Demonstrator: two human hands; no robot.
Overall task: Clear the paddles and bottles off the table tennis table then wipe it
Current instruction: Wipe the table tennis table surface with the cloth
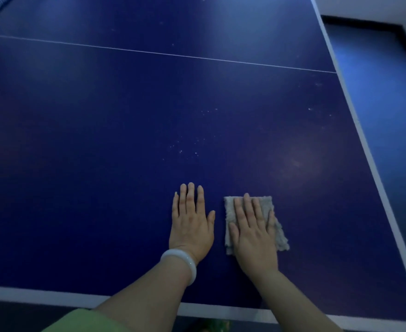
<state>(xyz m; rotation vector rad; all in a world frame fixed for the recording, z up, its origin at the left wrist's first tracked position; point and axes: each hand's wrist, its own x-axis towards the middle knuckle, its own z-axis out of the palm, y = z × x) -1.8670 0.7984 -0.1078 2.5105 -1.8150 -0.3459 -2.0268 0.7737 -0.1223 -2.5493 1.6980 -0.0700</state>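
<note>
Head view: blue table (125, 140), white edge lines, dim blue floor (389, 97).

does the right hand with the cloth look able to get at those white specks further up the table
Probably yes. The right hand lies flat on the cloth, and only bare table lies between it and the white specks; nothing blocks the way.
</note>
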